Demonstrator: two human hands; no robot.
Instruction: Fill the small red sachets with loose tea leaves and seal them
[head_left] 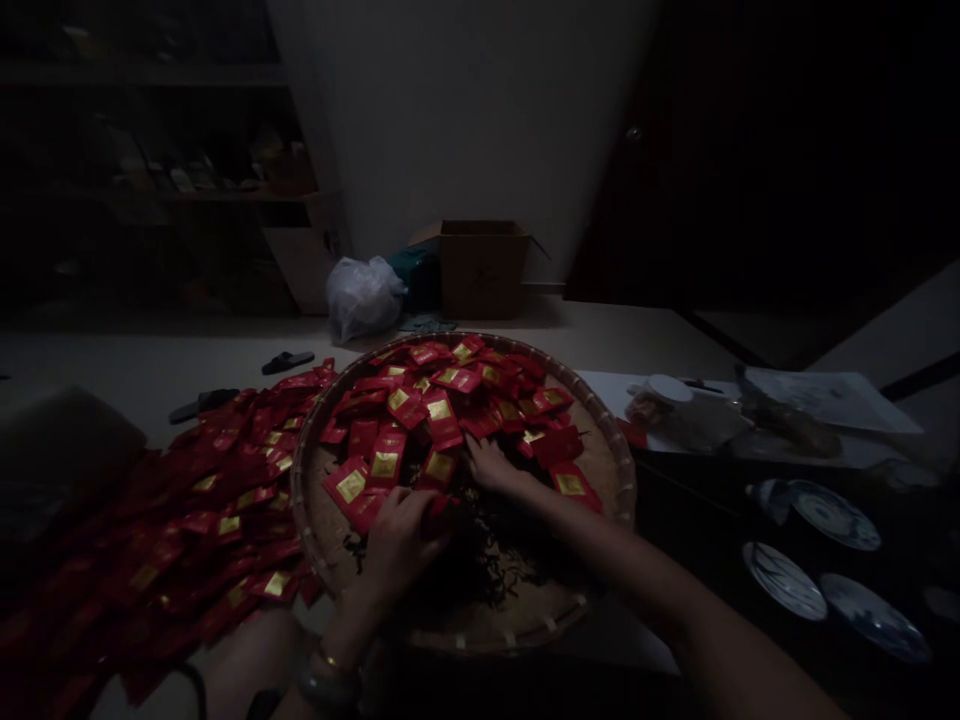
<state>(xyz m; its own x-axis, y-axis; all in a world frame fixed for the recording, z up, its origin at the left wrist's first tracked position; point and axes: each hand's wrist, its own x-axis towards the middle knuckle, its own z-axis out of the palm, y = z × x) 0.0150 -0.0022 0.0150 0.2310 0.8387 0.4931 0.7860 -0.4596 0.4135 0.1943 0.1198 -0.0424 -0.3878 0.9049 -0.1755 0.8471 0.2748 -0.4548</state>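
A round woven bamboo tray (616, 465) holds a heap of small red packets with gold labels (442, 418). Dark loose leaves, like dried tea (495, 570), lie on its near side. My left hand (405, 535) is over the tray's near left part, its fingers closed around a red packet (441, 515) that is partly hidden by the hand and shadow. Further in, my right hand (491, 465) reaches to the edge of the heap, fingers stretched out and thumb apart, touching or close to the packets. The dim light blurs its fingertips.
Many more red packets (225, 520) are piled on the floor at left, near dark slippers (289, 362). Beyond the tray are a white plastic bag (365, 297) and an open cardboard box (482, 275). At right stand blue-and-white dishes (834, 515) on a dark surface.
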